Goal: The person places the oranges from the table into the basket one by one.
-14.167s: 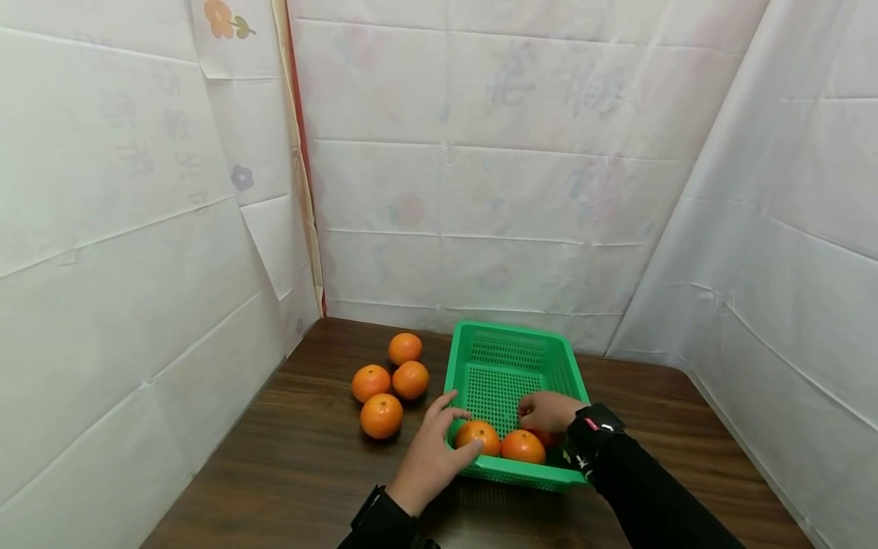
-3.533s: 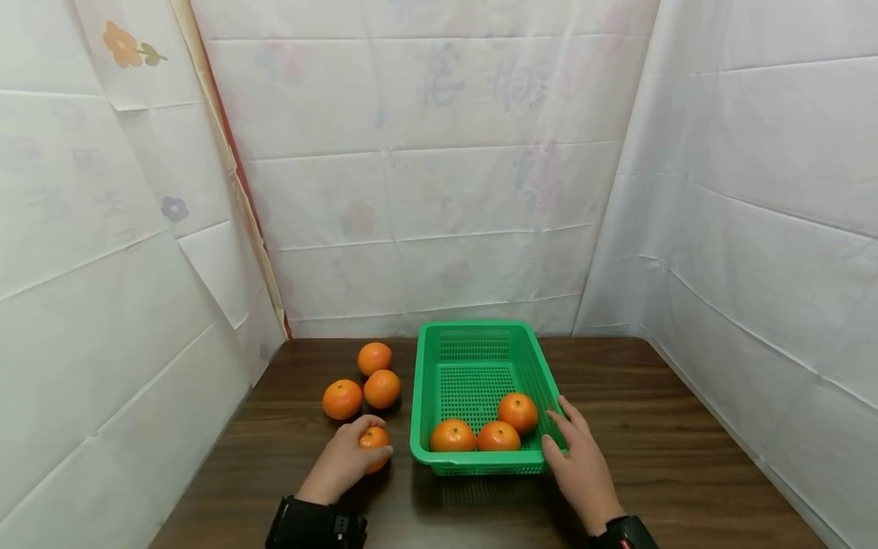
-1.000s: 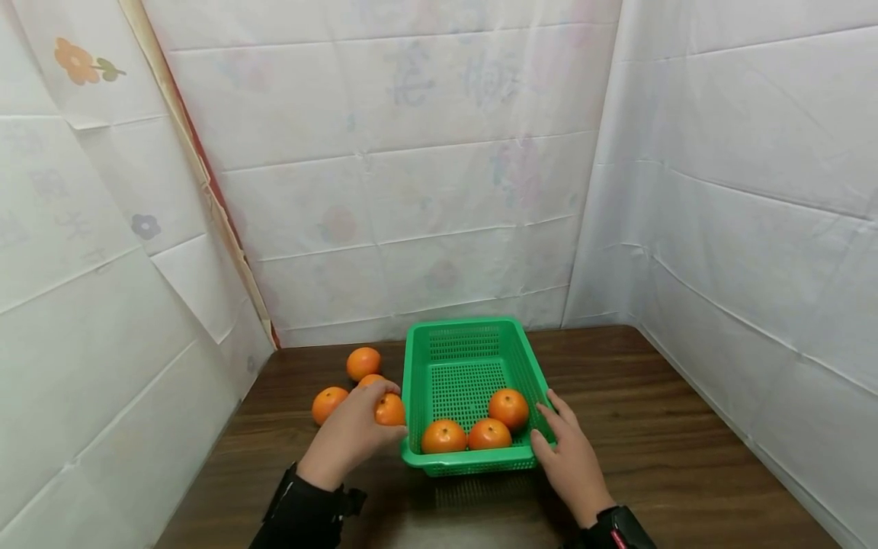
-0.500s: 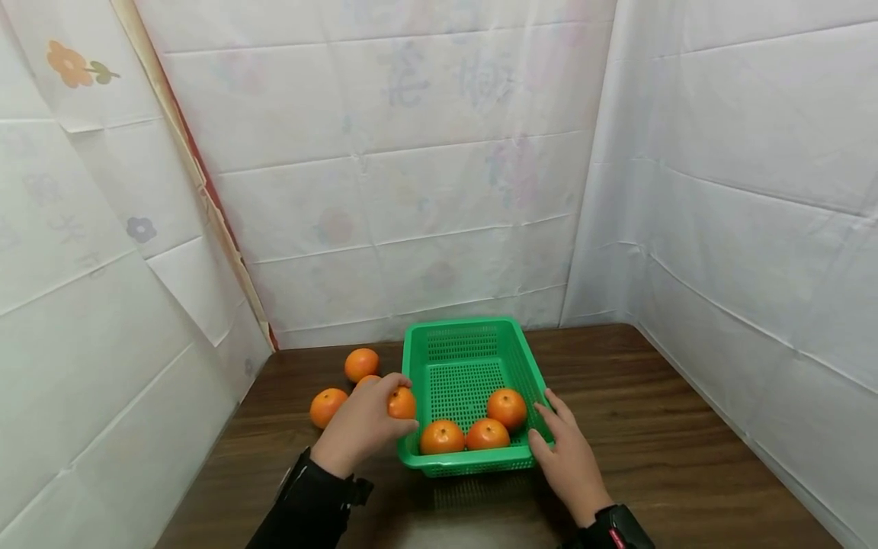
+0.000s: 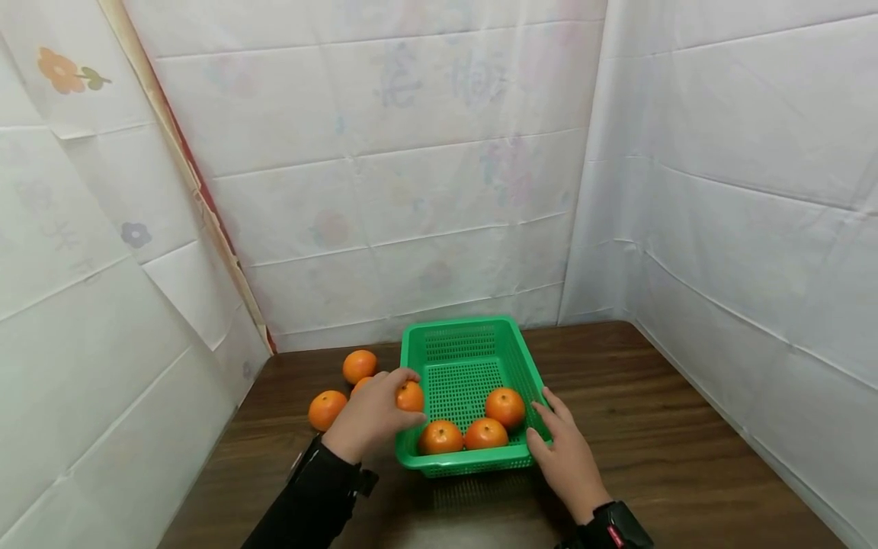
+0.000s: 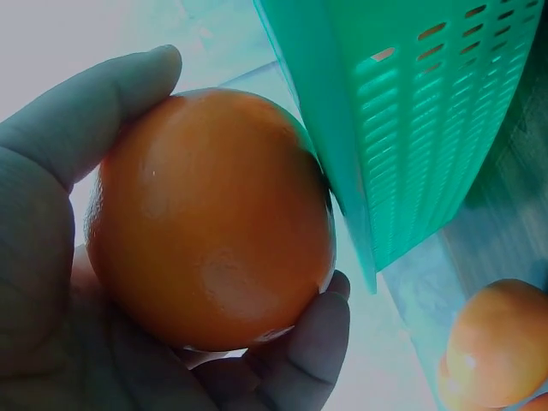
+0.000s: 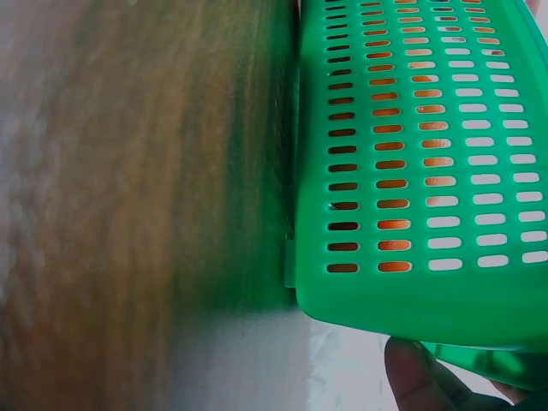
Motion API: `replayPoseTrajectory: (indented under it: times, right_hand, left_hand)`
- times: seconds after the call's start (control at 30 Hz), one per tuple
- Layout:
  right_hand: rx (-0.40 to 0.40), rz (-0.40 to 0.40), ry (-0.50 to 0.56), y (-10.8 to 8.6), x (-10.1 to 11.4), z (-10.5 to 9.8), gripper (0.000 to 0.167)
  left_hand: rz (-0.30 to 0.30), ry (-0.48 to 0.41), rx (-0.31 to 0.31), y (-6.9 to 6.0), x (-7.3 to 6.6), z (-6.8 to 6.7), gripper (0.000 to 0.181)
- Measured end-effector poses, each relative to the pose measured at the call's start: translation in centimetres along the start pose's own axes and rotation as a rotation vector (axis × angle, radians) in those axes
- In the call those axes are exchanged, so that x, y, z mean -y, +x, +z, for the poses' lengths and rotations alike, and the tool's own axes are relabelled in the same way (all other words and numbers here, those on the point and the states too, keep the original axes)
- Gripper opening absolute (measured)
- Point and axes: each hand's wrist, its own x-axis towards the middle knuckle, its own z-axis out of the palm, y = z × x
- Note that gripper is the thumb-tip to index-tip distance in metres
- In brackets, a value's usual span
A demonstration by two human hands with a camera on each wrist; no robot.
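In the head view my left hand [image 5: 370, 418] grips an orange [image 5: 410, 397] at the left rim of a green plastic basket [image 5: 473, 460]. Thumb and fingers curl round this orange [image 6: 214, 223] in the left wrist view, close beside the basket's side; whether it touches the rim, I cannot tell. Three oranges lie in the basket's near end: one at left [image 5: 440, 438], one in the middle [image 5: 486, 433], one farther right [image 5: 505, 408]. My right hand [image 5: 572, 467] rests on the basket's right rim with spread fingers. The right wrist view shows its thumb [image 7: 411, 372] at the basket edge.
Left of the basket, on the dark wooden table [image 5: 658, 427], sit a far orange [image 5: 360, 366], a left orange [image 5: 327, 410] and one partly hidden behind my left hand. White sheeting [image 5: 411, 191] encloses the table at the back and sides.
My left hand took hold of the nearest loose orange and has carried it rightward to the basket's left rim. My right hand stays at the right rim. The head view has shifted slightly.
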Motion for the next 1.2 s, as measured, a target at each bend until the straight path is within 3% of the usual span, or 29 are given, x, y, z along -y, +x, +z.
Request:
replayPoseTrajectory:
  times: [0.23, 0.5, 0.83, 1.2]
  right_hand:
    - [-0.007, -0.010, -0.004, 0.0, -0.1, 0.0, 0.051]
    - [-0.007, -0.007, 0.011, -0.1, 0.0, 0.0, 0.050]
    - [-0.020, -0.006, 0.016, -0.3, 0.3, 0.1, 0.050]
    - [-0.008, 0.015, 0.024, -0.1, 0.2, 0.1, 0.051]
  left_hand:
    - [0.012, 0.031, 0.028, 0.8, -0.1, 0.1, 0.059]
    - [0.074, 0.088, 0.073, 1.8, -0.9, 0.6, 0.060]
    - [0.124, 0.099, 0.146, 2.7, -2.2, 1.2, 0.062]
    - [0.169, 0.117, 0.201, 3.3, -3.9, 0.8, 0.059]
